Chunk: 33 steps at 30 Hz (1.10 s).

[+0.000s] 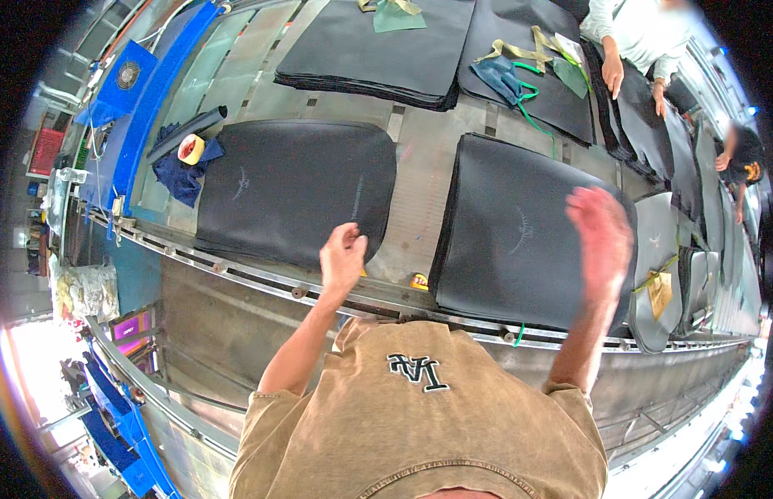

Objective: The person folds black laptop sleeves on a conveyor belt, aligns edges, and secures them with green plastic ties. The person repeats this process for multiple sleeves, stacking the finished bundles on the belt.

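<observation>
A dark rubbery sheet [291,187] with rounded corners and a faint printed mark lies to the left on the table. Over its near right edge is my left hand [343,259], fingers curled in; whatever they may hold is hidden. A stack of similar black sheets [503,224], its layered left edge showing, lies to the right. My right hand [603,237] is above that stack's right side, blurred by motion, with its fingers stretched out. Between the two, by the table's near rail, sits a small yellow and red object [419,281], perhaps a tape measure.
A tape roll [191,150] rests on dark blue cloth [183,179] beside a black roll [187,133]. Further stacks of black sheets [378,54] lie behind, one bearing a blue pouch [496,81] with green cord. Two other people work at the far right. A metal rail [262,280] edges the table.
</observation>
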Tool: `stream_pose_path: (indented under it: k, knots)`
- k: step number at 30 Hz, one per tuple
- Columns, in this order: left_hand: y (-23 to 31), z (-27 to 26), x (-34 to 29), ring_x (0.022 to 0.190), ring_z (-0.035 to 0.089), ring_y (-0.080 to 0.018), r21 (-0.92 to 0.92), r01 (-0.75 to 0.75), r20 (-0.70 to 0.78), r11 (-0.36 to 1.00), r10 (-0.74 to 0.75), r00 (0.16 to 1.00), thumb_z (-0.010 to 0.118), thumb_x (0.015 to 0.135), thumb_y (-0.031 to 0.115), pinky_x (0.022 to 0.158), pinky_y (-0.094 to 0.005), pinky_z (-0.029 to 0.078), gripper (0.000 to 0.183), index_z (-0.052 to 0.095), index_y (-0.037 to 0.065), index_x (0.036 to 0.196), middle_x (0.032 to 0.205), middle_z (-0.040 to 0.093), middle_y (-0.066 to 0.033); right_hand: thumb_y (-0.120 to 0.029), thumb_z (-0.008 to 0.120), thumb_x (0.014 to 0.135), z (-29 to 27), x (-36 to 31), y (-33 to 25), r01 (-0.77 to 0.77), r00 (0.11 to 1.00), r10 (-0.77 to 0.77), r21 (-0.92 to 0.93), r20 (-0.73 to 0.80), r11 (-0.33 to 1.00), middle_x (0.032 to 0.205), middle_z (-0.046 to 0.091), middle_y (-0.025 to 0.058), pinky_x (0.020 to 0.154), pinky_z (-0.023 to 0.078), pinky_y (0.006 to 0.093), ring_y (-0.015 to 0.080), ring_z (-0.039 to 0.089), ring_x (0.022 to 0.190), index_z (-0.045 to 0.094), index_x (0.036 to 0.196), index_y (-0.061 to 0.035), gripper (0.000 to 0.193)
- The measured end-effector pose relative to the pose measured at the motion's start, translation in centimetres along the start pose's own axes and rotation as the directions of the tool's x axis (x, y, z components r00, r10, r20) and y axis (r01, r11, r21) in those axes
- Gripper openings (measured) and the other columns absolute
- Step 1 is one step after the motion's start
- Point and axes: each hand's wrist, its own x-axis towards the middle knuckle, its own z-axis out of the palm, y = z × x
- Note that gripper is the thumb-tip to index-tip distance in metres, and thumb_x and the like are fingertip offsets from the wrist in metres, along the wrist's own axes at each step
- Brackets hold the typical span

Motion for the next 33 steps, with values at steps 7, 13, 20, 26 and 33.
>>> stream_pose_path:
  k: [7,13,20,26,33]
  knots:
    - [-1.6,-5.7,-0.2,0.117,0.044,-0.0383,0.437,-0.389,0.237,0.811,0.313,0.920,0.073,0.071,0.018,0.097,-0.0459,0.037,0.050,0.052,0.002,0.113,0.122,0.049,-0.0193,-0.013,0.053,0.089,18.8,-4.1,16.6,-0.699,0.696,0.666,0.040,0.268,0.714,0.087,0.058,0.0093,0.074,0.050,0.0335,0.0201,0.059,0.079,0.054,0.105,0.0025,0.022]
    - [-3.1,-5.7,-0.7,0.126,0.037,-0.0388,0.483,-0.462,0.390,0.744,0.290,0.874,0.077,0.066,0.021,0.100,-0.0487,0.034,0.055,0.052,0.004,0.111,0.130,0.042,-0.0189,-0.013,0.051,0.086,21.0,-4.3,22.2,-0.649,0.738,0.674,-0.305,-0.033,0.697,0.085,0.056,0.0091,0.066,0.046,0.0328,0.0187,0.054,0.074,0.055,0.097,0.0022,0.019]
    - [-3.6,-5.1,-0.5,0.125,0.038,-0.0372,0.515,-0.466,0.393,0.720,0.285,0.874,0.077,0.065,0.025,0.098,-0.0482,0.034,0.059,0.051,0.004,0.114,0.131,0.041,-0.0177,-0.015,0.053,0.087,22.3,-4.2,22.4,-0.654,0.732,0.675,-0.368,-0.092,0.660,0.093,0.059,0.0131,0.065,0.051,0.0331,0.0203,0.057,0.076,0.055,0.102,0.0031,0.023]
    - [-3.7,-5.9,-0.2,0.127,0.035,-0.0359,0.421,-0.406,0.379,0.811,0.249,0.891,0.078,0.063,0.026,0.100,-0.0500,0.032,0.071,0.046,0.003,0.123,0.131,0.041,-0.0176,-0.019,0.066,0.082,24.0,-4.3,21.9,-0.637,0.699,0.715,-0.459,-0.006,0.619,0.086,0.061,0.0086,0.063,0.050,0.0319,0.0171,0.058,0.069,0.061,0.092,-0.0018,0.020]
    - [-3.6,-10.8,0.6,0.132,0.033,-0.0315,0.415,-0.312,0.131,0.854,0.284,0.950,0.075,0.060,0.006,0.106,-0.0517,0.025,0.087,0.034,0.006,0.137,0.141,0.035,-0.0160,-0.012,0.068,0.080,29.2,-5.0,14.3,-0.375,0.775,0.487,-0.328,0.402,0.867,0.082,0.065,0.0041,0.064,0.048,0.0279,0.0115,0.058,0.072,0.066,0.090,-0.0019,0.015]
